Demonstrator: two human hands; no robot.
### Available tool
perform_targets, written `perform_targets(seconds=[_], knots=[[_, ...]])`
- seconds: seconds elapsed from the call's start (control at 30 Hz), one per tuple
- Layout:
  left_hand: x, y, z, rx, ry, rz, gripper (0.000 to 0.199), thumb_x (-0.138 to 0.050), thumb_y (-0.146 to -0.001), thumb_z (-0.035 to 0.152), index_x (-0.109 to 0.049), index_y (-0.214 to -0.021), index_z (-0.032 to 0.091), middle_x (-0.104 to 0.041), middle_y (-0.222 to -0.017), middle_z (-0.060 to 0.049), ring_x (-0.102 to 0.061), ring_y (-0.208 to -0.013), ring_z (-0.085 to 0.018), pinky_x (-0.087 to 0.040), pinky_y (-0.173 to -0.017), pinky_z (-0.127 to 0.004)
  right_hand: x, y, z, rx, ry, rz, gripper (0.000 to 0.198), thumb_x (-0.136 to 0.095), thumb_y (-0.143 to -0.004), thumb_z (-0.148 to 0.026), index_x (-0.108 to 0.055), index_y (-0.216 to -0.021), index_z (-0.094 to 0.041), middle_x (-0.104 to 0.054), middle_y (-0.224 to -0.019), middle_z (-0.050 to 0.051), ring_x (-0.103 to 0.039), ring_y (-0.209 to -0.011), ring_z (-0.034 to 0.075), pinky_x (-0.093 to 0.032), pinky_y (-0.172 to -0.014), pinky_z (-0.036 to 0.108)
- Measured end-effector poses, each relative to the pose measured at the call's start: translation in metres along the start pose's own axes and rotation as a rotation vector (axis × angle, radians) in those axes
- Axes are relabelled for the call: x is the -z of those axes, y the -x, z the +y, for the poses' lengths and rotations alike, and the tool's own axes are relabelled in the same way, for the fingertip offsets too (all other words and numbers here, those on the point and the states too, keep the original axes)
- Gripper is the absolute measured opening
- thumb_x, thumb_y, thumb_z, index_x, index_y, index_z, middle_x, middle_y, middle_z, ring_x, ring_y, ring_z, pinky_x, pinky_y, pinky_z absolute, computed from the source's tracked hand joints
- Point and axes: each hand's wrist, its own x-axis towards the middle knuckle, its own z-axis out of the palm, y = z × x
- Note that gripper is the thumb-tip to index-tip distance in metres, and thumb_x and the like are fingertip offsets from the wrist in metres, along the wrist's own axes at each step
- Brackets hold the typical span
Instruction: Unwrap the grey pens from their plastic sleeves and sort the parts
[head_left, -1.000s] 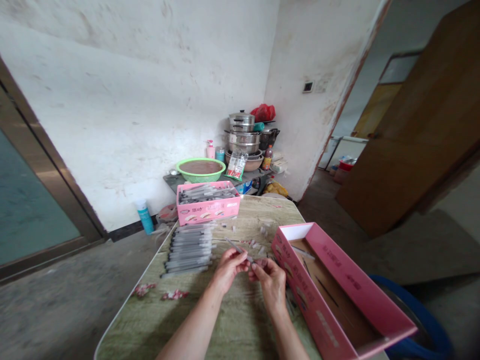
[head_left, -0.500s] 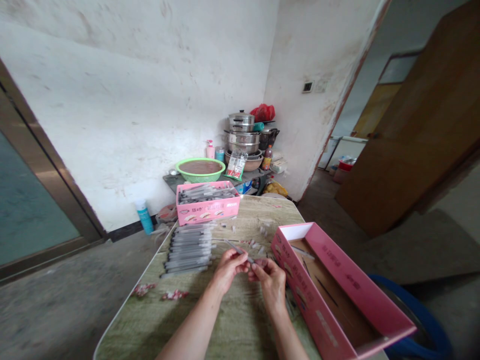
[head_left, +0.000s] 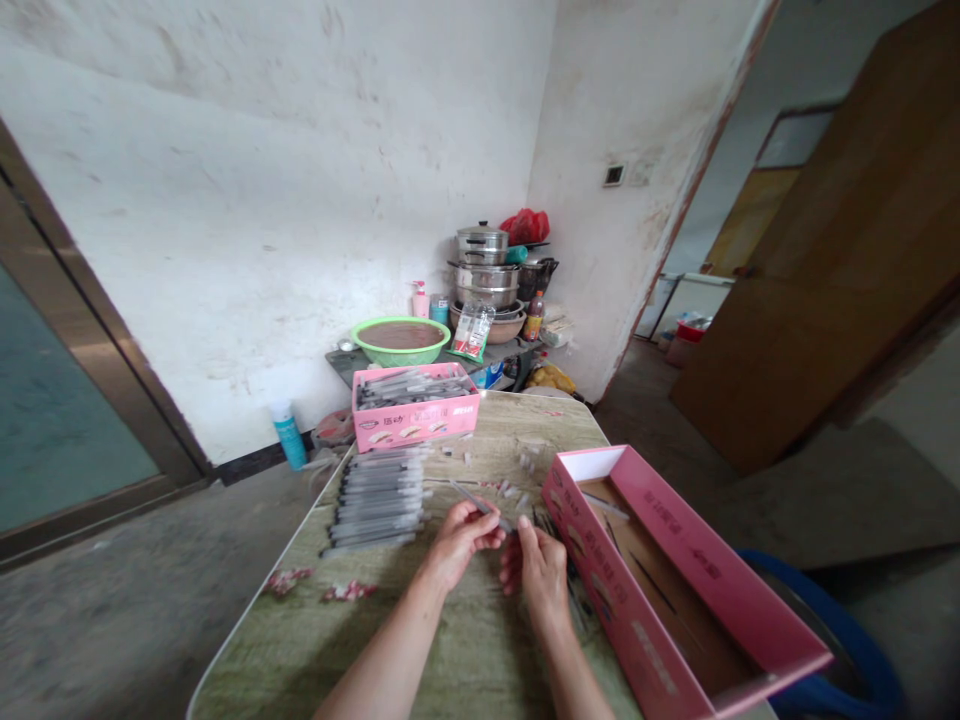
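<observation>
In the head view, both bare hands work above the near middle of a table (head_left: 442,650). The left hand (head_left: 465,540) pinches a slim grey pen (head_left: 472,497) between thumb and fingers; the pen slants, one end pointing far and left, the other toward the right hand (head_left: 535,570). The right hand is half curled, its thumb and fingers at the pen's near end; whether they grip it or anything else, I cannot tell.

To the left of the hands, a row of pens (head_left: 379,505) lies side by side on the table. Just beyond it stands a pink box (head_left: 417,427) filled with more pens (head_left: 412,384). Small clear pieces (head_left: 511,492) are scattered on the table beyond the hands. Close to the right hand, a longer pink box (head_left: 611,585) runs along the table's right side, with a few thin dark sticks (head_left: 654,583) inside.

Farther off, beyond the table, a green basin (head_left: 397,356) sits left of stacked pots (head_left: 486,285). A blue can (head_left: 289,440) stands on the floor at left, near the wall (head_left: 262,180).
</observation>
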Motion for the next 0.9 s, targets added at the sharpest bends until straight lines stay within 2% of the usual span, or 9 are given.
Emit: perform_targets(seconds=[0.2, 0.3, 0.43, 0.63, 0.77, 0.9], knots=[[-0.0001, -0.0003, 0.0011, -0.004, 0.008, 0.019, 0.033, -0.08, -0.065, 0.03, -0.061, -0.084, 0.011, -0.066, -0.072, -0.005, -0.064, -0.062, -0.013, -0.05, -0.056, -0.022, 0.0048, 0.0013, 0.0008, 0.091, -0.032, -0.039, 0.038, -0.063, -0.077, -0.053, -0.059, -0.079, -0.015, -0.064, -0.06, 0.002, -0.059, -0.046, 0.016, -0.047, -0.04, 0.024], [-0.0006, 0.0003, 0.0019, -0.007, 0.005, 0.008, 0.032, -0.08, -0.066, 0.029, -0.061, -0.085, 0.011, -0.065, -0.072, -0.004, -0.064, -0.063, -0.013, -0.05, -0.056, -0.022, 0.0032, 0.0018, -0.0005, 0.088, -0.012, -0.055, 0.038, -0.061, -0.078, -0.054, -0.055, -0.073, -0.016, -0.061, -0.055, 0.0, -0.056, -0.041, 0.014, -0.044, -0.036, 0.022], [-0.0006, 0.0002, 0.0014, -0.006, 0.012, 0.026, 0.033, -0.08, -0.065, 0.029, -0.061, -0.085, 0.012, -0.065, -0.073, -0.003, -0.063, -0.062, -0.013, -0.049, -0.055, -0.022, 0.0027, 0.0021, -0.0001, 0.022, 0.029, -0.063, 0.049, -0.048, -0.083, -0.062, -0.055, -0.07, -0.016, -0.058, -0.049, 0.0, -0.049, -0.032, 0.013, -0.034, -0.027, 0.02], [-0.0006, -0.0001, 0.001, -0.003, -0.001, 0.015, 0.034, -0.08, -0.064, 0.031, -0.061, -0.084, 0.011, -0.065, -0.073, -0.004, -0.064, -0.063, -0.014, -0.05, -0.056, -0.022, 0.0038, 0.0038, 0.0007, 0.09, 0.011, -0.056, 0.043, -0.06, -0.077, -0.059, -0.054, -0.075, -0.016, -0.061, -0.056, 0.0, -0.053, -0.038, 0.012, -0.038, -0.031, 0.019], [-0.0008, 0.0003, 0.0014, -0.002, -0.003, 0.02, 0.033, -0.08, -0.064, 0.03, -0.061, -0.084, 0.011, -0.065, -0.073, -0.003, -0.063, -0.062, -0.013, -0.05, -0.055, -0.022, 0.003, 0.0042, 0.0003, 0.04, 0.038, -0.072, 0.047, -0.047, -0.084, -0.062, -0.053, -0.071, -0.017, -0.058, -0.05, -0.001, -0.05, -0.033, 0.012, -0.034, -0.028, 0.02], [-0.0004, 0.0002, 0.0013, -0.008, 0.0, 0.023, 0.033, -0.08, -0.065, 0.03, -0.061, -0.085, 0.012, -0.065, -0.073, -0.004, -0.063, -0.062, -0.013, -0.05, -0.056, -0.022, 0.0032, 0.0051, -0.0005, 0.055, -0.007, -0.059, 0.039, -0.057, -0.081, -0.055, -0.054, -0.077, -0.017, -0.06, -0.054, -0.001, -0.053, -0.037, 0.013, -0.037, -0.031, 0.02]])
